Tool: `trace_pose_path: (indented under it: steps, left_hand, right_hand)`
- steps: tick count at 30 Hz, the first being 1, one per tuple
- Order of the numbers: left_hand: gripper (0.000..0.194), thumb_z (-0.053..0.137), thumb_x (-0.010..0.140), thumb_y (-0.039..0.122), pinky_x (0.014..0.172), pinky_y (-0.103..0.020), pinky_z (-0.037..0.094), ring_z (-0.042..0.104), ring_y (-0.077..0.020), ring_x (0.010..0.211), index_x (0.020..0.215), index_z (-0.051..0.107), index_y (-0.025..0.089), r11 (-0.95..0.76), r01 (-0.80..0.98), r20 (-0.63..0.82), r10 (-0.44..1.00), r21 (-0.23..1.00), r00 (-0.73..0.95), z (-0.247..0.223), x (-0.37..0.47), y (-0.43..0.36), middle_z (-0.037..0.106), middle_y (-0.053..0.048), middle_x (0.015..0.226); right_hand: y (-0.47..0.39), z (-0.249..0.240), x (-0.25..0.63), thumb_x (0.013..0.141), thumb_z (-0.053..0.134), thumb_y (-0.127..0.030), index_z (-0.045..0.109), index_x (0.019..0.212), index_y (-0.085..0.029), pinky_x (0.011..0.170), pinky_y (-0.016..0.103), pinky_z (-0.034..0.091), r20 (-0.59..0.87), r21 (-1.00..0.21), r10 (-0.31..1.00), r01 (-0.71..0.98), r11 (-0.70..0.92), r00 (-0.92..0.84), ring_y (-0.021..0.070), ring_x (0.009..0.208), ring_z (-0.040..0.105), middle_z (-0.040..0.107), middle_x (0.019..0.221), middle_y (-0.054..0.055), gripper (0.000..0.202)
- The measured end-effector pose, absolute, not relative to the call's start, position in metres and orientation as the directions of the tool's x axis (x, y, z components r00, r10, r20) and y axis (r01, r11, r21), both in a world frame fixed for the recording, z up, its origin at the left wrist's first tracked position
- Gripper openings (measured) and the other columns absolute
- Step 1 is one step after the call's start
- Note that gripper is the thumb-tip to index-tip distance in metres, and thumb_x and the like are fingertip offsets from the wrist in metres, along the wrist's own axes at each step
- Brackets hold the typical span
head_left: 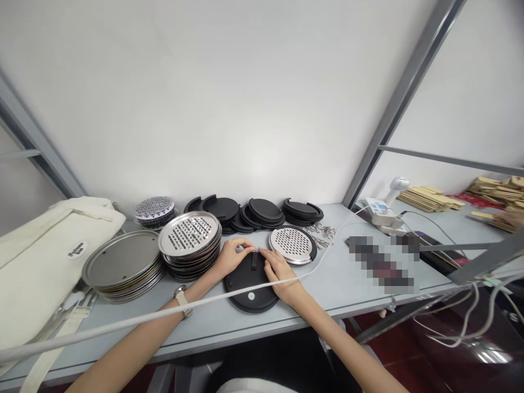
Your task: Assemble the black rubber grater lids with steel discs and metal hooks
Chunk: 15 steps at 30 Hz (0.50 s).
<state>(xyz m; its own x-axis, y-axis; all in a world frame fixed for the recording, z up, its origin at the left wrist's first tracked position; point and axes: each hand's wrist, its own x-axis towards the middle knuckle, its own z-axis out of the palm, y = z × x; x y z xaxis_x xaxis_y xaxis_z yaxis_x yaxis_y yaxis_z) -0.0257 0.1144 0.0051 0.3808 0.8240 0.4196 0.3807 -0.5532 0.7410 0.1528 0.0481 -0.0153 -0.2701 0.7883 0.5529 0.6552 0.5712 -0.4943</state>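
Observation:
A black round disc [251,295] with a pale green round sticker lies on the table in front of me. A short black strap [254,261] sits upright near its far edge. My left hand [235,255] is closed, thumb and forefinger pinched at the strap's top end, where something small and shiny shows. My right hand [283,277] rests over the disc's right side, its fingers together and its fingertips at the same strap end. Just right of it lies a perforated metal grater disc [291,243] on a black-rimmed stack.
Stacked slotted grater discs [190,234] and flat grey metal plates [123,259] stand left; black round holders [262,210] line the wall. Small metal clips [323,232] lie right. A white cable [164,312] crosses before my arms. A cream bag [49,256] lies far left.

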Motion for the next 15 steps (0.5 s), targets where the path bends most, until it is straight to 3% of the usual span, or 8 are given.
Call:
trace_pose_path:
  steps: [7,15]
  left_hand:
    - [0.013,0.059,0.081,0.026,0.073,-0.026,0.043,0.062,-0.0163,0.078,0.077,0.069,0.017,-0.556,0.371,0.42,0.821,0.744,0.386,0.0049,-0.0256,0.1149,0.07,-0.002,0.08]
    - [0.014,0.059,0.082,0.025,0.071,-0.026,0.041,0.061,-0.0155,0.077,0.078,0.068,0.017,-0.578,0.372,0.435,0.806,0.726,0.402,0.0056,-0.026,0.1147,0.07,-0.002,0.079]
  right_hand:
    - [0.0457,-0.015,0.1531,0.093,0.03,-0.019,0.038,0.137,-0.018,0.097,0.043,0.044,0.549,-0.502,0.79,0.649,0.572,-0.272,0.0218,0.109,0.051,0.056,0.124,0.01,0.045]
    - [0.0463,-0.0124,0.153,0.093,0.031,-0.019,0.047,0.127,-0.016,0.098,0.041,0.043,0.519,-0.538,0.809,0.629,0.561,-0.277,0.0208,0.108,0.049,0.058,0.117,0.01,0.037]
